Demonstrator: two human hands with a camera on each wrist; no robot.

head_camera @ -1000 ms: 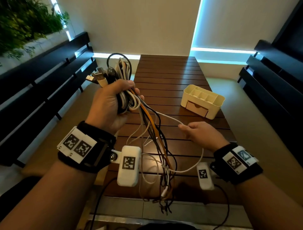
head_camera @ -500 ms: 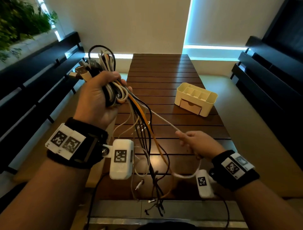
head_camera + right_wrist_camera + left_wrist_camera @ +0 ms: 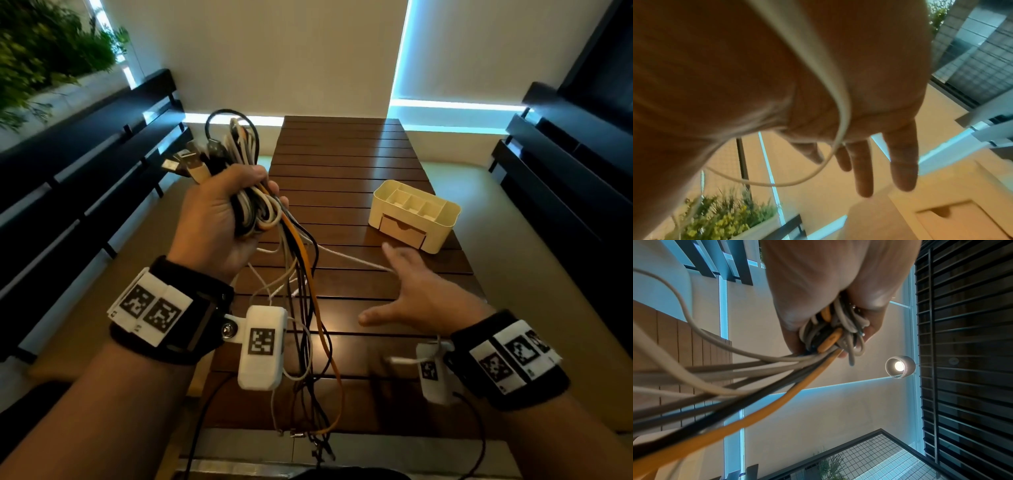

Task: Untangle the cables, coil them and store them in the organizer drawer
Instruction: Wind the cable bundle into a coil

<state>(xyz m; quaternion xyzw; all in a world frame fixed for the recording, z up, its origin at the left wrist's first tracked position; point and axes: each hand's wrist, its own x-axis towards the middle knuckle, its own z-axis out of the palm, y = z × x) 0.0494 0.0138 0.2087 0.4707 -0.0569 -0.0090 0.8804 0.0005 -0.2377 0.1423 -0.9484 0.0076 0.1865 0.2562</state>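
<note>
The left hand (image 3: 219, 219) was clenched around a thick bundle of cables (image 3: 255, 209), raised above the near left part of the slatted wooden table (image 3: 342, 154). The bundle mixed white, grey, black and one orange cable (image 3: 305, 260). Loops stood up out of the fist toward twelve o'clock, and several USB plugs (image 3: 191, 162) fanned out toward ten o'clock. Below the fist the loose ends hung down toward six o'clock in a tangled fall, crossing one another, their small connectors dangling past the near table edge. In the left wrist view the fingers (image 3: 869, 309) were wrapped tightly over the doubled-up strands, the orange one showing through the grey.

The right hand (image 3: 421, 291) was spread open, fingers straight and apart, grasping nothing. It hovered over the table at about four o'clock from the bundle. One thin white cable (image 3: 352, 258) ran from the bundle toward it and, in the right wrist view, lay loosely across the palm (image 3: 859, 81) without being pinched.

The cream organizer (image 3: 445, 222) stood on the table at two o'clock from the right hand, its top compartments open and its front drawer (image 3: 402, 230) closed.
</note>
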